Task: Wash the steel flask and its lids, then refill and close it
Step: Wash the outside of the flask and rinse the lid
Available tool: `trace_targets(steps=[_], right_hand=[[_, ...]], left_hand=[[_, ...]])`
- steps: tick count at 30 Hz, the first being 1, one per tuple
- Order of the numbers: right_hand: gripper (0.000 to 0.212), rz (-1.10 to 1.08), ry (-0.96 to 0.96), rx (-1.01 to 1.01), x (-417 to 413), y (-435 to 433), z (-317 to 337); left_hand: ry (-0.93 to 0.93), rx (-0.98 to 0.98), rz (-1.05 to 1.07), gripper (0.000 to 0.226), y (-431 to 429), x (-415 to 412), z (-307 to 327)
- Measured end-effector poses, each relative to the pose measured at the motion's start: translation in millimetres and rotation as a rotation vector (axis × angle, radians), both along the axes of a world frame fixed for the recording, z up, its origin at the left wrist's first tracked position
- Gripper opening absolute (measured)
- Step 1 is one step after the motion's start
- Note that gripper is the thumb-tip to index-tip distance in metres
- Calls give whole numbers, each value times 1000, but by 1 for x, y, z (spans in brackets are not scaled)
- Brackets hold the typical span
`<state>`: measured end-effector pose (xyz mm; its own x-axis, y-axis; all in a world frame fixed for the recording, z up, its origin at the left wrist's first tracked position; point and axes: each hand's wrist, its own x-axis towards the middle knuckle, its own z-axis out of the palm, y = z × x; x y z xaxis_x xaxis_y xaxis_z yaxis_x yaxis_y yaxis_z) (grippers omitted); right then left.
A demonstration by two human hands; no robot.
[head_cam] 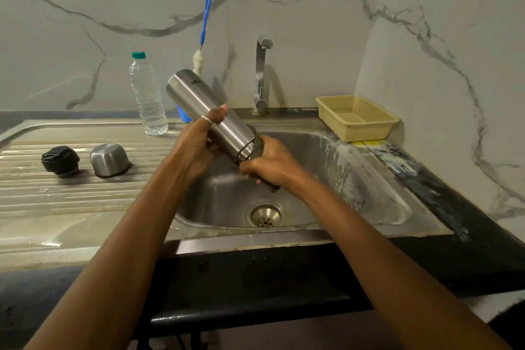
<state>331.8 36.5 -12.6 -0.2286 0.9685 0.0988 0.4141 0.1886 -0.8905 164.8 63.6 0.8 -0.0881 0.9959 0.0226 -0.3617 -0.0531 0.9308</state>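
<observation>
Two hands, one flask. Who holds what? asks Ana.

Ben: The left hand is wrapped round the middle of the flask. The right hand grips a dark scrubber that pokes into the flask's mouth. Both are closed tight on something.

Ana: Where is the flask?

Ben: Up in the air over the left side of the sink. It is tipped, mouth down toward the bowl and bottom up toward the back.

Ana: Is it hard to hold?

Ben: I think it is stiff and will not bend or squash. It is smooth and shiny, so with water or soap it could slip. It is open and tipped, so I guess it is empty and light now. It will get heavy when it is filled.

Ana: So where do you grab it?

Ben: Round the middle, fingers and thumb all the way round, like the left hand does. Hold it over the sink, so a slip only means a bump in the bowl.

Ana: And the lids?

Ben: The black lid and the steel cap lie side by side on the desk, left of the sink. The black one has ridges, so it looks easy to grip. The cap is smooth like the flask.

Ana: Water for filling?

Ben: A bottle stands behind the sink's left corner. The tap is at the back of the sink.
</observation>
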Motion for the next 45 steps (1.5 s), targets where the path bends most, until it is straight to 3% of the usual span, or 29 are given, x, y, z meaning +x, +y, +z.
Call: trace_targets(steps=[3,6,8,11,14,16,17,19,21,23,26,30,33,36,39,43,45], right_hand=[[69,-170,-455,437,-5,4,-14],[76,-140,-569,554,-4,4,-18],[69,-55,-398,321,-3,2,-9],[50,177,213,-207,4,1,4],[39,207,569,-349,17,3,14],[37,170,643,-342,24,1,19],[40,126,597,-311,27,0,20],[52,-22,317,-159,27,0,19],[62,-169,-31,126,23,1,12],[64,-197,-219,419,14,-1,3],[53,-92,-281,604,0,-4,-9],[45,-73,-404,664,-3,-1,-14],[36,-86,-380,696,-1,2,-15],[27,-135,-219,581,-8,-2,-11],[24,-136,21,304,-11,-7,-2],[22,-54,797,-379,-7,-7,12],[22,-16,1013,-531,1,-5,16]], left_hand=[[-3,-65,17,56,1,6,-2],[-83,-122,81,69,3,6,-7],[-113,-122,87,72,4,2,-7],[-170,-82,86,62,2,1,-6],[-356,-39,73,47,0,3,-1],[-499,-33,87,49,1,1,1],[-529,-39,97,49,2,0,1],[-560,-59,110,45,4,-4,-1],[-588,-72,121,49,7,-9,-3],[-595,-74,135,56,10,-13,-3],[-589,-80,142,58,11,-11,-3],[-575,-62,145,55,11,-12,-2],[-551,-17,129,58,11,-13,-4],[-490,26,127,63,10,-9,-6],[-452,63,150,61,10,-7,-6],[-409,95,135,58,11,-9,-5],[-413,105,121,57,11,-9,-4]])
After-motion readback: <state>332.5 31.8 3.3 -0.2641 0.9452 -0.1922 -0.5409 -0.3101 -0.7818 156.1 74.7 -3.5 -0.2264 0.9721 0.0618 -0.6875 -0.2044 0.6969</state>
